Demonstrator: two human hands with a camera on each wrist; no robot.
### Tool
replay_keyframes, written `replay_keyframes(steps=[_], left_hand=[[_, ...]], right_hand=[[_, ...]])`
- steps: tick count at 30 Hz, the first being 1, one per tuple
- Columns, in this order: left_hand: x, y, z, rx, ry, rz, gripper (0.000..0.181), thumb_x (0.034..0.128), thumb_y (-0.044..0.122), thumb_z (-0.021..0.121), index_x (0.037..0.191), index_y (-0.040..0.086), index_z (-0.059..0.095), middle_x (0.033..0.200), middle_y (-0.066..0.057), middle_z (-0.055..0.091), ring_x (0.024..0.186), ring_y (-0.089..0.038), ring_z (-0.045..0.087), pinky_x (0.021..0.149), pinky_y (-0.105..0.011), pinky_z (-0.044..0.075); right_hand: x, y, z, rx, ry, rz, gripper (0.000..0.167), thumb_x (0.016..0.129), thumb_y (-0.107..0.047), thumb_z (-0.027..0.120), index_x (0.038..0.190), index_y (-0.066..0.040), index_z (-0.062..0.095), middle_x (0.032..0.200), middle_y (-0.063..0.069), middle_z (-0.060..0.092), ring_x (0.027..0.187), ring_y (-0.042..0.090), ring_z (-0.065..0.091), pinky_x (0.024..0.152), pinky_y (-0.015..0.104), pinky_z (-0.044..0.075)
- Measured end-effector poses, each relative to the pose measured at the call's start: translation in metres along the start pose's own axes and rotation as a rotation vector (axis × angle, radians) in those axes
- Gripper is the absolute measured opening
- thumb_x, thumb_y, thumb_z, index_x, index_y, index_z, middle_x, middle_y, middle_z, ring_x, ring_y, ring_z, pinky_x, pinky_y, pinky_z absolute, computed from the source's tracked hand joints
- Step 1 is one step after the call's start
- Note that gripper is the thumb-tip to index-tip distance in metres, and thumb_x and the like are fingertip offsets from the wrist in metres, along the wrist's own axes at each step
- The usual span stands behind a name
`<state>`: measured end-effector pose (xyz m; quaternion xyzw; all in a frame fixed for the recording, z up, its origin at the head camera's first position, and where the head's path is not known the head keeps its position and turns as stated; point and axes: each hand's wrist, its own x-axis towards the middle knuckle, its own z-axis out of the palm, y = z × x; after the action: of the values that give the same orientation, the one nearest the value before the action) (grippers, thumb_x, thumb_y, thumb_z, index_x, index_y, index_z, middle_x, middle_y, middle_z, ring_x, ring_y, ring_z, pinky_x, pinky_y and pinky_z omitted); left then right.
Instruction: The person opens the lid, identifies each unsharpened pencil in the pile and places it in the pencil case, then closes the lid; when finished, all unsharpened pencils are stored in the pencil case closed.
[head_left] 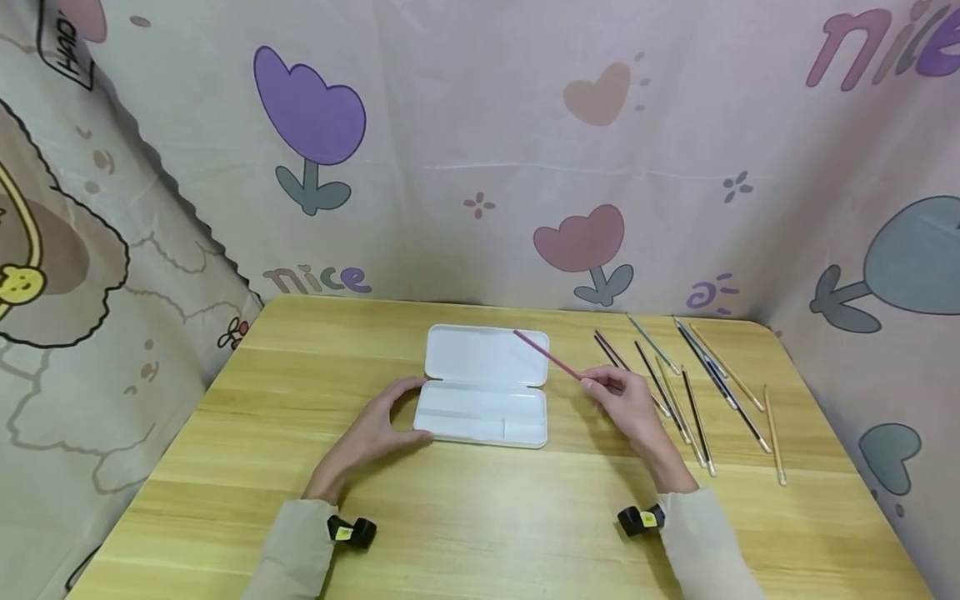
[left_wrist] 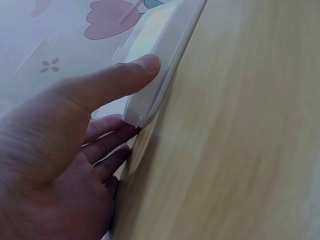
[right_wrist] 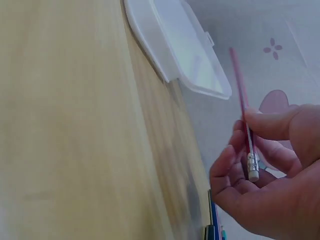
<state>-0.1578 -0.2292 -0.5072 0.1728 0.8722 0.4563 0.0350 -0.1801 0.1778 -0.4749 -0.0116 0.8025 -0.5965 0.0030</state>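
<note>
The left hand [head_left: 378, 425] lightly holds the white box [head_left: 465, 427] by its left end and ought to steady it. Rightward, the red pencil [head_left: 546, 353], pinched by the right hand [head_left: 626, 404], wants a firm hold, clear of the loose pencils [head_left: 697, 418] farther right.

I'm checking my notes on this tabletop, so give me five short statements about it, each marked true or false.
1. The right grip holds a red pencil. True.
2. The white case is closed. False: its lid is open.
3. The left grip touches the case's left end. True.
4. The loose pencils lie left of the case. False: they lie right of it.
5. The red pencil has a white eraser. True.
</note>
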Motion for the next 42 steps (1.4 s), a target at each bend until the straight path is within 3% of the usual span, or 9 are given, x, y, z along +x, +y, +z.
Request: replay_keyframes(steps=[10, 19, 29, 42], left_hand=[[0.001, 0.0, -0.001, -0.005, 0.005, 0.007, 0.089, 0.0765, 0.034, 0.092, 0.15, 0.009, 0.049, 0.155, -0.013, 0.046, 0.146, -0.037, 0.036, 0.12, -0.06, 0.025], [0.002, 0.002, 0.0, 0.019, 0.008, 0.022, 0.088, 0.0769, 0.034, 0.092, 0.15, 0.008, 0.05, 0.154, -0.014, 0.047, 0.145, -0.038, 0.038, 0.119, -0.06, 0.028], [0.001, 0.002, 0.001, 0.021, 0.016, 0.029, 0.087, 0.076, 0.034, 0.093, 0.149, 0.009, 0.051, 0.153, -0.013, 0.048, 0.144, -0.037, 0.04, 0.119, -0.06, 0.029], [0.002, 0.001, 0.002, 0.024, 0.017, 0.023, 0.09, 0.0754, 0.033, 0.093, 0.149, 0.006, 0.049, 0.154, -0.015, 0.046, 0.144, -0.039, 0.038, 0.119, -0.061, 0.028]], right_hand=[[-0.006, -0.004, 0.021, -0.006, -0.006, -0.079, 0.014, 0.095, -0.005, 0.073, 0.106, 0.002, 0.075, 0.097, 0.017, 0.071, 0.079, 0.016, 0.057, 0.065, 0.019, 0.048], [-0.005, -0.008, 0.053, -0.011, -0.048, -0.179, 0.008, 0.094, -0.001, 0.072, 0.101, -0.001, 0.076, 0.099, 0.013, 0.073, 0.089, 0.021, 0.065, 0.076, 0.021, 0.057], [0.002, -0.01, 0.084, -0.141, -0.125, -0.301, 0.006, 0.091, -0.001, 0.075, 0.093, -0.006, 0.079, 0.089, 0.003, 0.075, 0.081, 0.018, 0.065, 0.071, 0.024, 0.054], [0.003, -0.017, 0.096, -0.283, -0.18, -0.316, 0.005, 0.09, -0.002, 0.078, 0.093, -0.004, 0.08, 0.093, 0.005, 0.076, 0.076, 0.014, 0.061, 0.063, 0.022, 0.05]])
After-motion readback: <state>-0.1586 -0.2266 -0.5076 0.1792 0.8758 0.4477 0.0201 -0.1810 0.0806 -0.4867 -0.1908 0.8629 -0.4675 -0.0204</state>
